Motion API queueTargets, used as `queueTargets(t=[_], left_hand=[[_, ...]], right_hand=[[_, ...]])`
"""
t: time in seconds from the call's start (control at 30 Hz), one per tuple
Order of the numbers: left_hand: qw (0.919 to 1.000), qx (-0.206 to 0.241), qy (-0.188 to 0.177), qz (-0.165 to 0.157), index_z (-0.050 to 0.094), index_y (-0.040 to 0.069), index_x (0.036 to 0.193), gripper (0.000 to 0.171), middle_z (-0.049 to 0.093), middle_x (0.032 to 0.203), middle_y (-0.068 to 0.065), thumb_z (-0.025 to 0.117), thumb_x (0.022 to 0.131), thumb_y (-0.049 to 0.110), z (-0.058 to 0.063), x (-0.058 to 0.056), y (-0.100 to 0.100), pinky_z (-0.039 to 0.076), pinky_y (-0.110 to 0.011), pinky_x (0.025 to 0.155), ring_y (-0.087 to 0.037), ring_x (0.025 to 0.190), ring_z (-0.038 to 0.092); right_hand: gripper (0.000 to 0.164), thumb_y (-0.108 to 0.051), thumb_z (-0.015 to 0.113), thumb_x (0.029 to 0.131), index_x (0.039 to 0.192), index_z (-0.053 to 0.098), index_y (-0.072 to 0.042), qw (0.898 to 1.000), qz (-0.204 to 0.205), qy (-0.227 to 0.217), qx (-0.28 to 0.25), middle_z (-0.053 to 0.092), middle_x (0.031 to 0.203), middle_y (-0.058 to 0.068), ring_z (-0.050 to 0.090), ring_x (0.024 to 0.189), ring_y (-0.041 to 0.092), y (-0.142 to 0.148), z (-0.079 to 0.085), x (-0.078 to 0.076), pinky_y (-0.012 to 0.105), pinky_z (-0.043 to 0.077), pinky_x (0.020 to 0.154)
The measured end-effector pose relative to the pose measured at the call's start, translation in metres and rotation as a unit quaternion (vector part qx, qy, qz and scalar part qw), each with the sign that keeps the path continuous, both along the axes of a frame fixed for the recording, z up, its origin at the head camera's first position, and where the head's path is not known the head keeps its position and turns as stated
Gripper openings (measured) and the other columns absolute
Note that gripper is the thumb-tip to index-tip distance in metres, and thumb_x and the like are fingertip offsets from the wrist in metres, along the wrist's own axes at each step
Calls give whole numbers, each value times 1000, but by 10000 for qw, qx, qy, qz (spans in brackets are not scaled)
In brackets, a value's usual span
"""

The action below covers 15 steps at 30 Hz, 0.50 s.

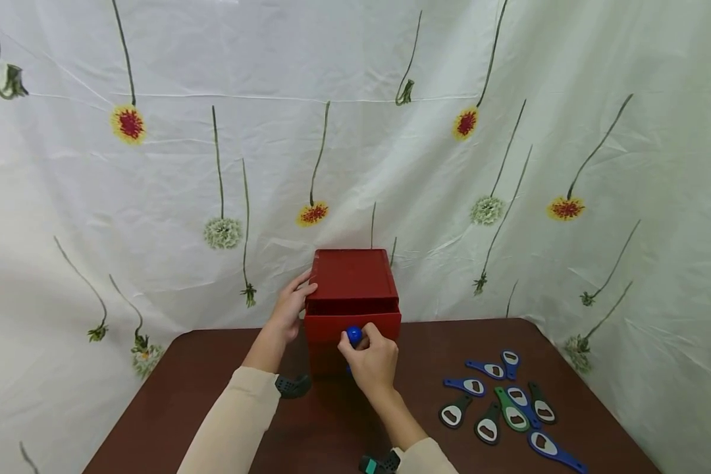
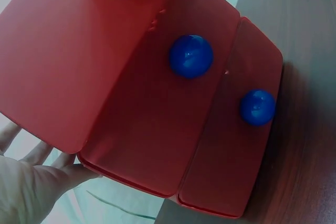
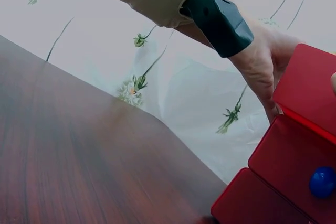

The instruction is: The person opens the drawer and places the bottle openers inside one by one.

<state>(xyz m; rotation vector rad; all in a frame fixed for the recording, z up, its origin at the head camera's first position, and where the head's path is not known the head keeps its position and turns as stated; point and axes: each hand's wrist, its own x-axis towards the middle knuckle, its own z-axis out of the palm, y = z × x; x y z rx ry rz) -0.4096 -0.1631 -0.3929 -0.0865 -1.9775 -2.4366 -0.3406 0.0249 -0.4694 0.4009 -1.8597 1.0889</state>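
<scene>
Top drawer [image 1: 346,320] of the red box [image 1: 352,273] at the table's [image 1: 444,342] back stands partly out, right hand [image 1: 376,361] pinching its blue knob [image 1: 353,334], left hand [image 1: 287,311] flat-fingered against the side; drawer-sliding apparently in hand, next move likely wanting steady bracing, direction unclear.

Both forearms [image 1: 232,419] reach forward, the left fingers [image 2: 38,153] extended, the right fingers [image 1: 374,335] curled in a pinch.
</scene>
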Motion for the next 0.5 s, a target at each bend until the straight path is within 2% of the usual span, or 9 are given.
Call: queueTargets(t=[0.27,0.5], left_hand=[[9999,-123,-27,108,40,16,160,55,48,151,-20,55,108,21,-1,0,-1,37,-63,108,-40,133,49],[9986,-461,197,180,42,14,159,54,49,147,-20,56,107,22,0,-1,4,38,-61,108,-39,131,49]], right_hand=[[37,-19,86,82,70,51,-16,9999,110,82,-60,53,57,-12,45,48,-5,-2,-2,8,17,40,42],[35,-20,86,81,70,53,-14,9998,25,51,-164,53,56,-13,46,48,-4,-3,0,18,18,40,43]])
